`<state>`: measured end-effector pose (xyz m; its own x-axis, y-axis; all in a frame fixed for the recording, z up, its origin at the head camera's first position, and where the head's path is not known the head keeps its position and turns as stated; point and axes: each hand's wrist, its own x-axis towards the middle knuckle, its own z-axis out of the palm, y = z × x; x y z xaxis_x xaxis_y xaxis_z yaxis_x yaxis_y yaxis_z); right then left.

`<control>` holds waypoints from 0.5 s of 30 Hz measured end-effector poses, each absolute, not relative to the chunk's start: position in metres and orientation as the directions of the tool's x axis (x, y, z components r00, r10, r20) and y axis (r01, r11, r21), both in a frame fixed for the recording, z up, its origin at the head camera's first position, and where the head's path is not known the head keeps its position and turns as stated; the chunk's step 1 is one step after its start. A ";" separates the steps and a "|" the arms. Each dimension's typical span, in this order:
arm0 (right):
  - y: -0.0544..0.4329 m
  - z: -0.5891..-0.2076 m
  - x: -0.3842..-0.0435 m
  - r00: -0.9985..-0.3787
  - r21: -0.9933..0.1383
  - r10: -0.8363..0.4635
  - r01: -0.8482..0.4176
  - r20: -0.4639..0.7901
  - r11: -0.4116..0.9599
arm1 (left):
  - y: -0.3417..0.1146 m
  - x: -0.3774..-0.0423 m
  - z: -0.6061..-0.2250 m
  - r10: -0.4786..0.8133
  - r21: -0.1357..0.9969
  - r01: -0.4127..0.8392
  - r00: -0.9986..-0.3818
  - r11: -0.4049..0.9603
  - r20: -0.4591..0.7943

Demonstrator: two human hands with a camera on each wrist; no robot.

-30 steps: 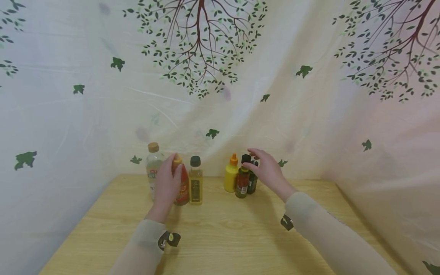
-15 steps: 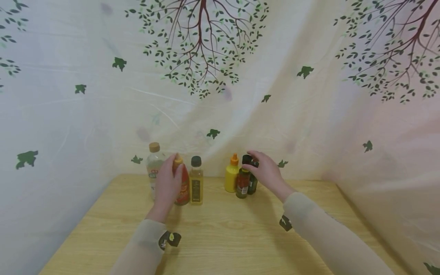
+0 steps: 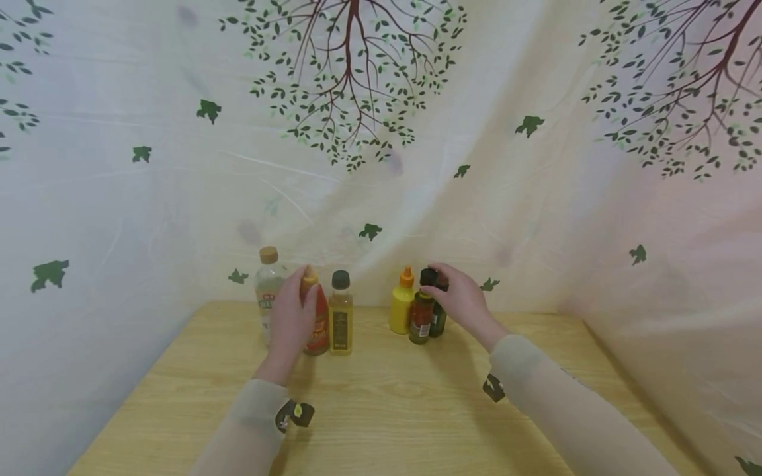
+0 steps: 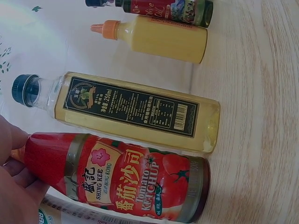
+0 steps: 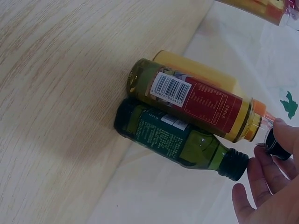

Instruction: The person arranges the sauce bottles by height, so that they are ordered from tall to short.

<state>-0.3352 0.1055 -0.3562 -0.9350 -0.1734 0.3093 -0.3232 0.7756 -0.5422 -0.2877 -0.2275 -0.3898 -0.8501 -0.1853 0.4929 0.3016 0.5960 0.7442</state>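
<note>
My left hand (image 3: pixel 290 320) grips the yellow top of a red tomato ketchup bottle (image 4: pixel 126 175), which stands upright on the table. With thumb and fingers, my right hand (image 3: pixel 465 301) pinches the black cap of an olive oil bottle (image 5: pixel 201 100) with a red label. Right beside that one stands a dark green bottle (image 5: pixel 175 140) with a black cap, close to the other fingers. A yellow squeeze bottle (image 3: pixel 401 307) with an orange nozzle is on its left. Next to the ketchup is a square clear bottle of golden oil (image 4: pixel 135 109).
A large clear bottle (image 3: pixel 266 284) with an orange-brown cap stands at the left, partly behind my left hand. All the bottles are along the back of the wooden table (image 3: pixel 381 410). A white curtain (image 3: pixel 381 192) printed with trees and leaves hangs close behind them.
My right hand has moved slightly left and down, its thumb and fingers closing onto the black cap of the olive oil bottle. The left hand stays on the ketchup bottle.
</note>
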 end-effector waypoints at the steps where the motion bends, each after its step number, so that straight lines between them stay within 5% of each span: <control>1: 0.106 -0.356 -0.335 -0.934 -0.542 -0.173 -0.325 0.312 0.775 | -0.228 -0.288 -0.390 -0.185 0.742 0.302 -0.849 0.598 0.495; 15: 0.105 -0.358 -0.334 -0.922 -0.528 -0.172 -0.344 0.347 0.777 | -0.228 -0.288 -0.390 -0.187 0.748 0.300 -0.852 0.591 0.489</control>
